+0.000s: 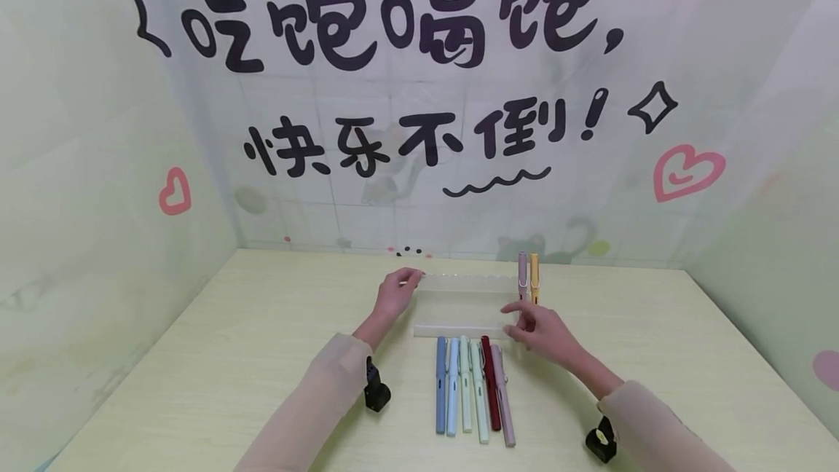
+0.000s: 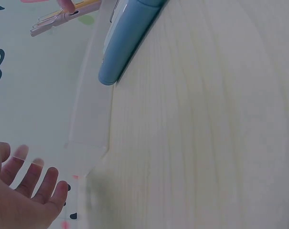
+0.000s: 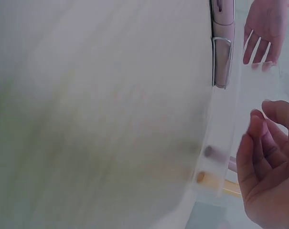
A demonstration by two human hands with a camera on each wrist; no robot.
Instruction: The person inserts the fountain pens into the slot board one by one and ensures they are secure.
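Note:
A clear pen rack (image 1: 467,309) with a scalloped back edge stands on the table. A purple pen (image 1: 522,272) and a yellow pen (image 1: 534,275) stand upright at its right end. My left hand (image 1: 396,293) is at the rack's rear left corner; in the left wrist view its fingers look straight, two fingertips showing through the clear plastic. My right hand (image 1: 545,332) hovers by the rack's right front, fingers loosely bent, thumb and index finger apart, holding nothing in the right wrist view. In front lie several pens, among them a blue pen (image 1: 441,384) and a mauve pen (image 1: 502,399).
Between the blue and mauve pens lie a light blue pen (image 1: 453,388), pale green pens and a dark red pen (image 1: 491,384). A printed cloth wall (image 1: 419,231) rises behind the pale wooden table (image 1: 262,384). Black wrist cameras sit on both forearms.

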